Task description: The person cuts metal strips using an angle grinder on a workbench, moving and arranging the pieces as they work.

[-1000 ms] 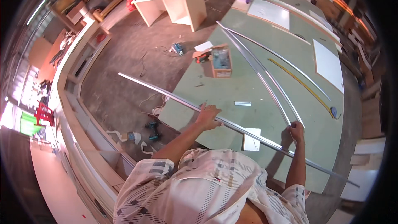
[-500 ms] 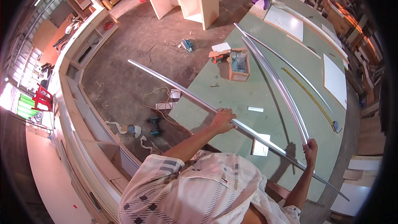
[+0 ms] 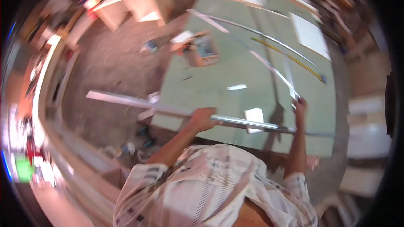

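My left hand [image 3: 203, 119] is closed around a long silvery metal strip [image 3: 244, 121], which runs crosswise in front of me and reaches past the table's left edge. My right hand [image 3: 300, 106] grips the near end of another long metal strip [image 3: 280, 77], which slants away toward the far left over the green table [image 3: 198, 88]. How many pieces it holds is blurred. A third thin strip [image 3: 269, 38] lies beyond it. Beside that lies a yellow tape measure [image 3: 290, 59], pulled out. Under the crosswise strip sits a white rectangular piece [image 3: 253, 115].
An open cardboard box [image 3: 206, 54] and a small white piece [image 3: 236, 87] rest on the table. White panels [image 3: 309, 35] lie at its far right. A pale desk [image 3: 147, 2] stands on the floor behind. Long wooden cabinet framing [image 3: 63, 126] lines the left; a blurred blue tool [image 3: 149, 46] lies between.
My view has turned, so the table appears farther left and blurred. The strip in my left hand now lies more level across. Both hands keep their hold; the right-hand strip looks spread apart.
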Action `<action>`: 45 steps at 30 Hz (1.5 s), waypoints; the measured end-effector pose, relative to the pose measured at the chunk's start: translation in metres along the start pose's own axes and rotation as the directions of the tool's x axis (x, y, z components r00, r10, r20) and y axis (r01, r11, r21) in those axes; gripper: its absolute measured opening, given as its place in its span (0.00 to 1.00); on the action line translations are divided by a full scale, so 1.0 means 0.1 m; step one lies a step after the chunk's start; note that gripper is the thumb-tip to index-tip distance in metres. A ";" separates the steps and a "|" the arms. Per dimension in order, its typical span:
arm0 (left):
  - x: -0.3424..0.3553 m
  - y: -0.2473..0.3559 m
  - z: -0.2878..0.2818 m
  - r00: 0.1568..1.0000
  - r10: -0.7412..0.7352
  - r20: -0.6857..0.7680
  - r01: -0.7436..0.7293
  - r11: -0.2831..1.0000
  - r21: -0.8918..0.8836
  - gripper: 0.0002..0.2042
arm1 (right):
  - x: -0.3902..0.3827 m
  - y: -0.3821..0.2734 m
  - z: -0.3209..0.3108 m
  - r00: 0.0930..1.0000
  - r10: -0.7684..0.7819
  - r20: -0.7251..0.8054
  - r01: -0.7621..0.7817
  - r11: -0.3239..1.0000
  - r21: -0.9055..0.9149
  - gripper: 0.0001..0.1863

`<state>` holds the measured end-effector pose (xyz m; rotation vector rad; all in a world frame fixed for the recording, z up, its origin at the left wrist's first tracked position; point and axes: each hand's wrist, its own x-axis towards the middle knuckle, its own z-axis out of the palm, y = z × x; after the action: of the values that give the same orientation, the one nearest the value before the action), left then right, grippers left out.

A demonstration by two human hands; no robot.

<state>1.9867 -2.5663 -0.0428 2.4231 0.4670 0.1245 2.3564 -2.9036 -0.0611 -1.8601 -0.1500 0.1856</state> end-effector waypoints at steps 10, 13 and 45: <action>-0.41 0.28 -0.11 0.999 -0.043 0.006 0.043 0.999 0.004 0.20 | -0.38 0.01 -0.37 0.323 -0.477 -0.818 -0.306 0.765 -0.567 0.31; -0.61 0.18 -0.20 1.000 -0.022 -0.011 0.022 0.999 -0.035 0.19 | -0.93 0.18 -0.78 0.094 0.199 -0.975 -0.556 0.823 0.115 0.40; -1.31 0.67 1.38 0.804 0.414 0.428 -0.381 0.910 -0.163 0.23 | -1.75 -2.69 -3.45 0.598 -0.353 -0.719 0.564 0.824 0.064 0.19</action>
<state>1.9135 -2.7438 -0.1044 2.3431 -0.2630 -0.2441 2.2527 -3.1827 0.3048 -1.4196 -0.0833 -0.8211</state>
